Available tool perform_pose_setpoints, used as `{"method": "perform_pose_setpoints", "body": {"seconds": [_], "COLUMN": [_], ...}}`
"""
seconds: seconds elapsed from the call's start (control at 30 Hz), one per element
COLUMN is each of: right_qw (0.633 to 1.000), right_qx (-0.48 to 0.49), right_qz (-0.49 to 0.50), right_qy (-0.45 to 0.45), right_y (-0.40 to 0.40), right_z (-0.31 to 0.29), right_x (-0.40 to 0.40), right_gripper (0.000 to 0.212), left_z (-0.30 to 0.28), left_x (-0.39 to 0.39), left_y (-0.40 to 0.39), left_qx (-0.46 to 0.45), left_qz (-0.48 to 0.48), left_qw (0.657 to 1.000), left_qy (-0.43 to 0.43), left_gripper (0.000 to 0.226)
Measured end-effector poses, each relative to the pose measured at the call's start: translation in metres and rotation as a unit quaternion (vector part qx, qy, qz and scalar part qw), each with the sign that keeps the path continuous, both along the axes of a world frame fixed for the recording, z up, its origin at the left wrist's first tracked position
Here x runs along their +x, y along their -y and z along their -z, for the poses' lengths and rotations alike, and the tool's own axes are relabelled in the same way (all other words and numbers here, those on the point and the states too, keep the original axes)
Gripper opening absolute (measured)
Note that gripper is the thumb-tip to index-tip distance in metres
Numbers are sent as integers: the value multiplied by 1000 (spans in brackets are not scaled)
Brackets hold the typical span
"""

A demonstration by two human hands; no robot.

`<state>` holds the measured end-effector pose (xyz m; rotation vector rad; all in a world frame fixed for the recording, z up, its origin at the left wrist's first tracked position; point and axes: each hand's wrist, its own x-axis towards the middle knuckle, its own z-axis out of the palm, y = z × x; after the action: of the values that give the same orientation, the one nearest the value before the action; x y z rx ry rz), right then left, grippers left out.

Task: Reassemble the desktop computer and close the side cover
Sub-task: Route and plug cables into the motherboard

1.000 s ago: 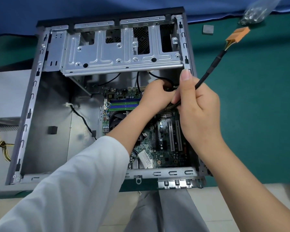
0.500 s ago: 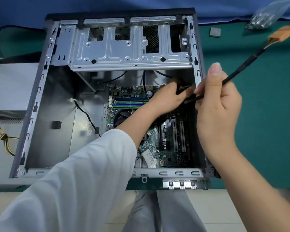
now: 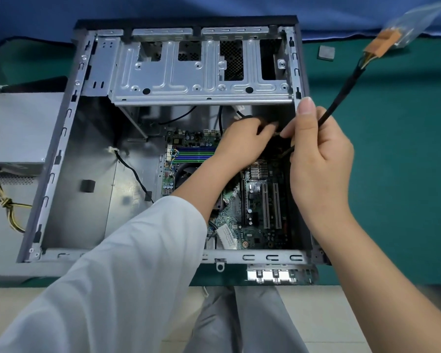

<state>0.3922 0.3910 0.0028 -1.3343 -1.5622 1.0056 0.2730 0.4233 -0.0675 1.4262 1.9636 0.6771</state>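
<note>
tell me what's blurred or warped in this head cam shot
Head view: the orange connector on the black cable and the clear plastic bag behind it are smeared with blur; wide-angle distortion splays the computer case edges outward; the motherboard and drive cage stay fairly sharp; deep shadow hides what the left hand and right hand work on.

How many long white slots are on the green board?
2 white slots, side by side: one, one, left of the right hand. The left hand may hide more.
</note>
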Motion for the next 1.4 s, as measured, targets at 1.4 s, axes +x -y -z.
{"method": "perform_pose_setpoints", "body": {"seconds": [1.4], "right_qw": [999], "right_qx": [20], "right_qz": [0], "right_qy": [-41], "right_y": [-1], "right_z": [5], "right_x": [2], "right_gripper": [42], "left_z": [-13], "left_x": [16], "left_y": [0], "left_qx": [-83], "left_qz": [-133], "left_qw": [963], "left_qy": [221], "left_gripper": [28]}}
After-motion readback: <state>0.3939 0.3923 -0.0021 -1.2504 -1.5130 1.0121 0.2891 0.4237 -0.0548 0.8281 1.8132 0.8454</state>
